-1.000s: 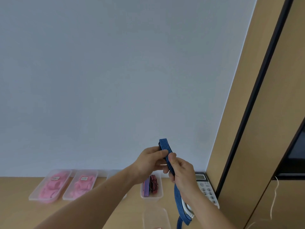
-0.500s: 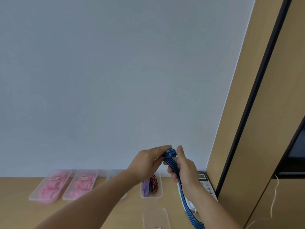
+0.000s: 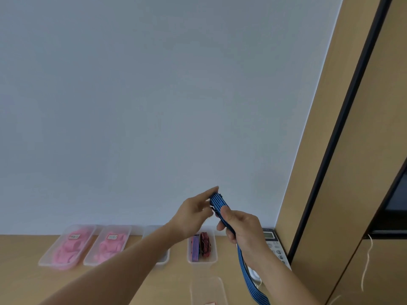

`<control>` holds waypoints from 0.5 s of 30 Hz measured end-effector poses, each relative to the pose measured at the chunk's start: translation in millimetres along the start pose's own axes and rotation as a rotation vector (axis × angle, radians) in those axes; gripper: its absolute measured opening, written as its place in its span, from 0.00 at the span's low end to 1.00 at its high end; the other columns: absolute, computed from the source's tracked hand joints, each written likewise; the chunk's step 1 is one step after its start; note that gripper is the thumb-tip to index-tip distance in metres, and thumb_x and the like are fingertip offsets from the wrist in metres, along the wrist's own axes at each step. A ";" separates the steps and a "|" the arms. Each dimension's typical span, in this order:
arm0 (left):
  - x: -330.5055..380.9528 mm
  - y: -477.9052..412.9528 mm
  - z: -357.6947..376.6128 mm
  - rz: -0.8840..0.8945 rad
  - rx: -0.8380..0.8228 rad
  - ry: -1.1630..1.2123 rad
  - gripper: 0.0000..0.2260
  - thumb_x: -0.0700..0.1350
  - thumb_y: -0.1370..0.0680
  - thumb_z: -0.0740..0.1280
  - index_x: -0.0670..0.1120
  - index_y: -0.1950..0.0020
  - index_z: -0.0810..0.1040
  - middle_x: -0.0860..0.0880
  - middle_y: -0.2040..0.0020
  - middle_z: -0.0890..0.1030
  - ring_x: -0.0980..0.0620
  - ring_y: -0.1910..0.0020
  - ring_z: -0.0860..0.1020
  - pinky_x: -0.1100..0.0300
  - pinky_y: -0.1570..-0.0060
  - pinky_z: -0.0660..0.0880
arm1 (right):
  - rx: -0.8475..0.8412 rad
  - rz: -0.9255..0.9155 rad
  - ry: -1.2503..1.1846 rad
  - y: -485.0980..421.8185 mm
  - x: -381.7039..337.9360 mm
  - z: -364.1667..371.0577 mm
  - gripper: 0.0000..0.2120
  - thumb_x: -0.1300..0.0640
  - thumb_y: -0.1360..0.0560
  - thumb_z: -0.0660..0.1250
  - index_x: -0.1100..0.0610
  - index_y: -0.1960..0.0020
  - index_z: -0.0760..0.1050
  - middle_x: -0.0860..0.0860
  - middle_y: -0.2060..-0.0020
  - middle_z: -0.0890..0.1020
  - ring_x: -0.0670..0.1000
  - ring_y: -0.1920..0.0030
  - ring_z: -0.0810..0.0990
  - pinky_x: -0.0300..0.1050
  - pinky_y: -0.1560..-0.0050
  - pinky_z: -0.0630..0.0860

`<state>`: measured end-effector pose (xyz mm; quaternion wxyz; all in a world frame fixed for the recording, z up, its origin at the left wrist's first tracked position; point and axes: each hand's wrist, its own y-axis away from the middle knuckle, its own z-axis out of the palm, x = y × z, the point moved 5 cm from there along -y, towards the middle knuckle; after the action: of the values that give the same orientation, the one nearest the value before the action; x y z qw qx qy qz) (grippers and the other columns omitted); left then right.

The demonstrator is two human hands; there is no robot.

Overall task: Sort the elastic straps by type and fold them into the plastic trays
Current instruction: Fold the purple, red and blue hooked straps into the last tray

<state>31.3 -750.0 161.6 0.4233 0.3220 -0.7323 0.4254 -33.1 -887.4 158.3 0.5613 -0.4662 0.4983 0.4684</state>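
A blue striped elastic strap [image 3: 244, 264] is held up in front of the wall, its top end folded over. My left hand [image 3: 193, 213] pinches the folded top with extended fingers. My right hand [image 3: 242, 227] grips the strap just below the fold, and the rest hangs down past my right wrist to the bottom edge. On the wooden desk stands a clear tray [image 3: 212, 257] holding a purple strap [image 3: 195, 247] and a red-and-black strap [image 3: 205, 244]. Two clear trays [image 3: 45, 258] [image 3: 90, 259] at the left hold pink straps.
Another clear tray [image 3: 164, 259] is mostly hidden behind my left forearm. A nearer tray [image 3: 208, 288] with a small label lies at the bottom edge. A white desk phone [image 3: 275, 247] sits by the wooden cabinet [image 3: 343, 194] at the right, where a thin white cord [image 3: 366, 265] hangs.
The strap's top end was folded over into a loop, and the fold now lies flatter between both hands. My right hand slid slightly down the strap; both hands shifted a little right.
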 end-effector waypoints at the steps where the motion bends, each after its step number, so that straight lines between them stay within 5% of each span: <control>1: 0.8 -1.0 0.8 -0.128 0.013 0.173 0.23 0.42 0.25 0.62 0.49 0.29 0.73 0.49 0.38 0.81 0.53 0.40 0.80 0.53 0.36 0.75 | 0.008 -0.015 0.021 -0.6 -1.4 0.2 0.19 0.45 0.30 0.70 0.62 0.57 0.84 0.55 0.67 0.83 0.47 0.75 0.67 0.36 0.73 0.65; 4: 9.0 0.3 11.0 -0.344 -0.096 0.461 0.17 0.50 0.23 0.62 0.38 0.44 0.80 0.39 0.50 0.83 0.45 0.53 0.80 0.49 0.43 0.77 | 0.038 -0.044 0.045 -1.9 -1.2 0.4 0.15 0.52 0.27 0.71 0.66 0.59 0.82 0.56 0.67 0.83 0.48 0.74 0.66 0.36 0.73 0.66; 7: 11.2 6.9 18.4 -0.372 -0.231 0.474 0.18 0.54 0.21 0.65 0.39 0.47 0.81 0.41 0.58 0.79 0.44 0.57 0.76 0.46 0.42 0.74 | 0.041 -0.038 -0.025 -0.4 0.5 1.4 0.13 0.55 0.27 0.72 0.66 0.59 0.82 0.57 0.68 0.81 0.48 0.75 0.67 0.35 0.74 0.67; 11: 11.4 2.9 10.2 -0.278 -0.076 0.466 0.18 0.49 0.23 0.69 0.36 0.42 0.80 0.37 0.45 0.83 0.39 0.46 0.81 0.46 0.36 0.74 | 0.096 0.008 0.053 -1.5 1.4 -3.8 0.16 0.51 0.27 0.72 0.65 0.61 0.82 0.56 0.71 0.82 0.50 0.76 0.69 0.37 0.75 0.66; 15: 17.2 -3.8 6.7 -0.161 0.072 0.244 0.08 0.43 0.21 0.70 0.41 0.46 0.81 0.42 0.52 0.86 0.45 0.53 0.83 0.49 0.45 0.79 | 0.145 0.039 0.118 -1.3 4.2 -7.4 0.21 0.46 0.25 0.70 0.65 0.62 0.81 0.54 0.75 0.78 0.50 0.76 0.68 0.38 0.75 0.65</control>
<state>24.7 -759.6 176.4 0.5301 0.3406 -0.6313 0.4521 -32.5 -894.6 153.7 0.5538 -0.4414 0.5722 0.4136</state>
